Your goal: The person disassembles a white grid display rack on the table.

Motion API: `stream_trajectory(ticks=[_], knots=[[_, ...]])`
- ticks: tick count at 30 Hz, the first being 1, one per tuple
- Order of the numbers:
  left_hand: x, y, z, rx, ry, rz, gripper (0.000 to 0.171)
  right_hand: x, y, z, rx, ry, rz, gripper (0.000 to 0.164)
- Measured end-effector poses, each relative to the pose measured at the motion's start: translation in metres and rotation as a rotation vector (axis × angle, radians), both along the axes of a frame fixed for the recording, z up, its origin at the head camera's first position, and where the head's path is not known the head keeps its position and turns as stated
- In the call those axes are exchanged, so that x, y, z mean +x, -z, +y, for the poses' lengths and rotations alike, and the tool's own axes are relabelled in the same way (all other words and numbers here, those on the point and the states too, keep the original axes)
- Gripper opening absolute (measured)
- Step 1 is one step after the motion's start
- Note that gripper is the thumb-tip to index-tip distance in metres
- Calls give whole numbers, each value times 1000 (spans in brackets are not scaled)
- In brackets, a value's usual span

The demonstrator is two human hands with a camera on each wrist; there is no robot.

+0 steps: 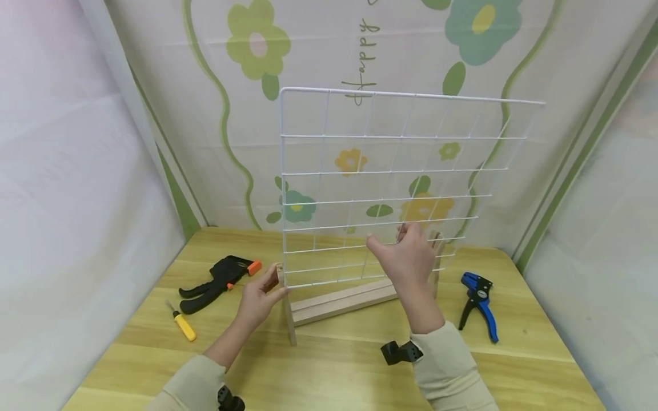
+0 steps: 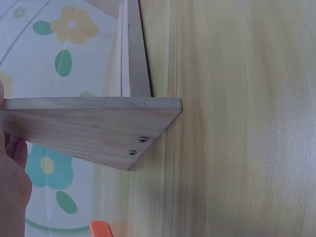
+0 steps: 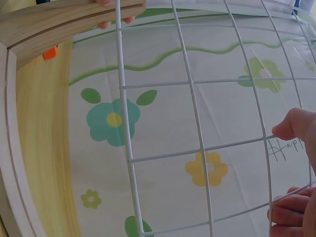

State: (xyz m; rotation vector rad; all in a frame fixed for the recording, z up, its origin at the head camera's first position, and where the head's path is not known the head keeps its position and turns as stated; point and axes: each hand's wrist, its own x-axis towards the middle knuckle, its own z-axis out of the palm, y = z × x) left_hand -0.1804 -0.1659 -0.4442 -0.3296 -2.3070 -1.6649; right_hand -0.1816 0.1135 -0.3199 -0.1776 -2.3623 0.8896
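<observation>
We grip the left upright of the wooden stand with our left hand, while our right hand holds the white wire grid by its bars, above the stand's grooved crossbar. On the counter, a black clamp and yellow-handled screwdriver lie left of the stand, a blue-and-black wire stripper right of it.

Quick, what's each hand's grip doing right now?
Left hand: grip closed, holding the wooden side panel near its top.
Right hand: grip closed, holding the white wire grid.
</observation>
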Motion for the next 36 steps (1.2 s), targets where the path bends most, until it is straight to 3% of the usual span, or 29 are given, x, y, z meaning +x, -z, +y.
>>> stream_trajectory(ticks=[5,17,28,36], knots=[[0,-1,2,33,-18,-16,63,5,6,5,-9,-10,-47,55],[3,-2,3,111,-21,-78,65,13,25,14,17,12,-67,55],[6,-5,6,104,-28,-58,67,17,47,19,44,41,-113,57],[7,-5,4,104,-44,-102,69,21,64,24,52,56,-171,61]])
